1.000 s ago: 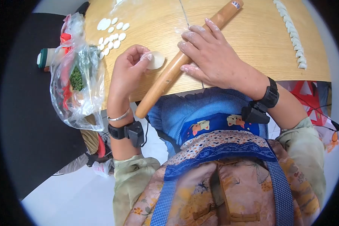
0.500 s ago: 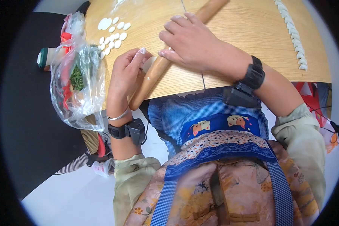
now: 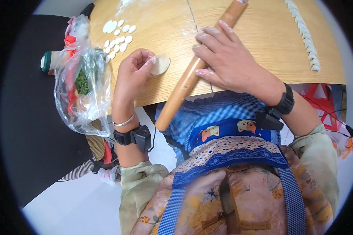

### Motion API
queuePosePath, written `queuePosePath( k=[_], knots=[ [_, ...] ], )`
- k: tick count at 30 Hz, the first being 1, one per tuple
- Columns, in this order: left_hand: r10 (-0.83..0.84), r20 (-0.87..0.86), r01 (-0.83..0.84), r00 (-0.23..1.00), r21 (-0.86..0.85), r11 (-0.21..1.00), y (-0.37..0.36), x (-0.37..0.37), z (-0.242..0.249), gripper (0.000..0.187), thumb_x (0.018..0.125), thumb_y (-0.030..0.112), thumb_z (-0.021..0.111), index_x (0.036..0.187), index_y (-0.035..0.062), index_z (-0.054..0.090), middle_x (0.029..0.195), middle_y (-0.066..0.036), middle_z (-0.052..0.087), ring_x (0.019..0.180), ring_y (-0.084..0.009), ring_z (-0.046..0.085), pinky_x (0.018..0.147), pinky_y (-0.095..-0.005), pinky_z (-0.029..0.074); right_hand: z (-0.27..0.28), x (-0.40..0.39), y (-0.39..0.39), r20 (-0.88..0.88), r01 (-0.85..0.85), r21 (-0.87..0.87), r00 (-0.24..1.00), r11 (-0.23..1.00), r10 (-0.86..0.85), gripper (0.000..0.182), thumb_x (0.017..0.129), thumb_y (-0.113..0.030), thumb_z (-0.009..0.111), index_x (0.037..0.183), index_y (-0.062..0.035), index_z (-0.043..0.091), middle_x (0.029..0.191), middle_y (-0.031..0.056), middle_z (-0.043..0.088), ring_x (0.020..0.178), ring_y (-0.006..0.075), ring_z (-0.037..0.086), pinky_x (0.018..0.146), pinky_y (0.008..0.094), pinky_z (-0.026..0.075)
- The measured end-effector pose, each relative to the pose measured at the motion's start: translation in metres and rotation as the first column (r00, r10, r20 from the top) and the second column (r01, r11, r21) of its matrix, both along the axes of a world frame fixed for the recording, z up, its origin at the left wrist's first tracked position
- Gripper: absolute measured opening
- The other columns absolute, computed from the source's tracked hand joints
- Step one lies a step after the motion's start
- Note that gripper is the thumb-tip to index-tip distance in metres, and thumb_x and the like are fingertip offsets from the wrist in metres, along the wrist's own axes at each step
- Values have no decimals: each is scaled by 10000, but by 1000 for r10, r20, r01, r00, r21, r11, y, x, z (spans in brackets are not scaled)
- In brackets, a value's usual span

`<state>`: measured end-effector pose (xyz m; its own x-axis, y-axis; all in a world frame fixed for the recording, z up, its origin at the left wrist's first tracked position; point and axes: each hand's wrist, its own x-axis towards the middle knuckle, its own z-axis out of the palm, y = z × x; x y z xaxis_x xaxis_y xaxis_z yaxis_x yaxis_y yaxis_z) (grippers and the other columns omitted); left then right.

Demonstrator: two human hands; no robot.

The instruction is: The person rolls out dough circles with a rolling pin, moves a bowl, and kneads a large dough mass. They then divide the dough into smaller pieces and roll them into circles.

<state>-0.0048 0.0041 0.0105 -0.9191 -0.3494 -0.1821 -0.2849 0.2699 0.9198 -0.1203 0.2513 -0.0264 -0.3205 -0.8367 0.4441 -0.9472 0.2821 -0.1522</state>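
Wood-grain table: rolling pin slants across it, near end past the edge. Right hand laid over pin, fingers extended, slightly spread. Left hand: fingers curled, pinching dough wrapper by its edge, left of pin. Small dough discs beyond.

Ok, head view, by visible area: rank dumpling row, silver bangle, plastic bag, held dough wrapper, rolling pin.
1. Plastic bag
2. Rolling pin, partly covered
3. Dumpling row
4. Dough wrapper
5. Silver bangle

No close ties.
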Motion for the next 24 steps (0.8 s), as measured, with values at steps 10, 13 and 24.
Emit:
queuePosePath(
  k=[10,13,24],
  knots=[
    [-78,42,81,996,-75,994,8,-8,-3,189,984,134,615,1009,-36,694,806,-12,655,718,-63,576,659,-230,484,3,-22,-20,-28,2,-29,1000,1000,-2,511,981,-494,545,1176,-31,638,1253,175,617,1307,348,509,1172,559,296],
    [-108,79,114,991,-68,991,4,-12,-1,246,996,170,603,1027,-52,705,799,-24,661,709,-73,576,661,-239,488,0,-28,-55,-28,-51,-74,998,996,49,503,984,-485,537,1164,-26,638,1248,178,622,1303,347,518,1147,572,325],
    [-167,143,193,975,-187,963,3,-14,-3,183,943,84,671,1066,-52,673,879,22,658,784,-43,576,691,-212,469,0,-37,-87,-66,-60,52,996,997,64,496,1000,-450,510,1248,-36,626,1309,183,618,1354,351,495,1154,609,306]
  ],
)
